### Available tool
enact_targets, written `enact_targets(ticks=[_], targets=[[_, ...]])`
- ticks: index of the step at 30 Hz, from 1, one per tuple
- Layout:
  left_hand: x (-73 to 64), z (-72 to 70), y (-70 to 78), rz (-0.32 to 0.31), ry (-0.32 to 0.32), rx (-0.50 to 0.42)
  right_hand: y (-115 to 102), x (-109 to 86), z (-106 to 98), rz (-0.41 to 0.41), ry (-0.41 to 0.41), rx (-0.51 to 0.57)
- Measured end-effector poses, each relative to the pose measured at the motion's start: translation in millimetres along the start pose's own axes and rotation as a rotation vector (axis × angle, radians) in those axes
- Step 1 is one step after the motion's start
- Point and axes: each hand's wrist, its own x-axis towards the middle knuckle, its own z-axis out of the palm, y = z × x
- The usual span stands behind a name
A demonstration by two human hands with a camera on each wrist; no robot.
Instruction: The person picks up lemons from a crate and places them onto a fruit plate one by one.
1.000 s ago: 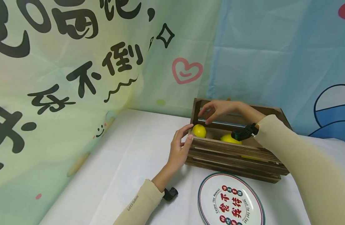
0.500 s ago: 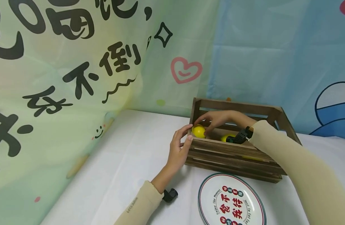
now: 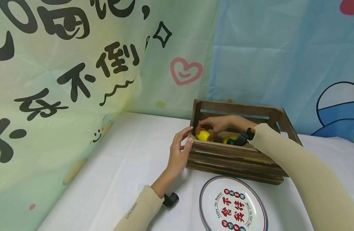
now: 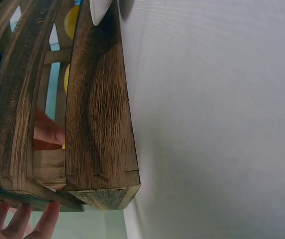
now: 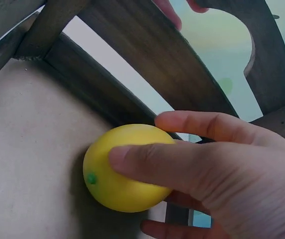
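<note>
A slatted wooden crate [image 3: 234,160] stands near the back of the table. My left hand [image 3: 179,152] grips its left end, with fingers on the end and thumb at the front corner. Inside the crate, my right hand [image 3: 217,125] holds a yellow lemon [image 3: 202,135] at the left end. The right wrist view shows the thumb lying across the lemon [image 5: 127,193], whose green nub faces away from the palm; some fingers are partly hidden behind it. To the right, another yellow fruit [image 3: 227,138] is partly covered by the right wrist's camera.
A round white plate [image 3: 207,202] with red and green print lies in front of the crate on the white tablecloth [image 3: 122,166]. Printed cloth backdrops [image 3: 257,64] rise behind and to the left. Some yellow shows between the crate's front slats.
My right hand has come down from above the crate's left end and taken hold of the lemon. My left hand stays on the crate. The head view has shifted slightly.
</note>
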Motion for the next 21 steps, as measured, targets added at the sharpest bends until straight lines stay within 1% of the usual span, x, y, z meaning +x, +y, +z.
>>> enact_targets(ticks=[5, 11, 14, 17, 19, 21], targets=[[0.4, -0.3, 1.4, 0.014, 0.006, -0.005, 2.5, -0.9, 1.1, 0.039, -0.038, -0.030], [-0.1, 0.3, 2.8, 0.002, 0.008, 0.006, 4.4, 0.6, 2.8, 0.052, -0.069, -0.066], [0.0, 0.4, 8.5, -0.011, 0.010, 0.009, 3.5, 1.0, 3.0, 0.052, -0.069, -0.074], [-0.4, -1.4, 20.6, -0.029, 0.008, 0.011, 3.5, 1.3, 2.5, 0.058, -0.073, -0.093], [-0.3, -2.1, 24.5, -0.034, 0.007, 0.009, 4.3, 0.4, 2.0, 0.057, -0.085, -0.134], [-0.3, -1.8, 24.5, -0.034, 0.005, 0.008, 4.9, -1.6, 1.4, 0.070, -0.105, -0.178]])
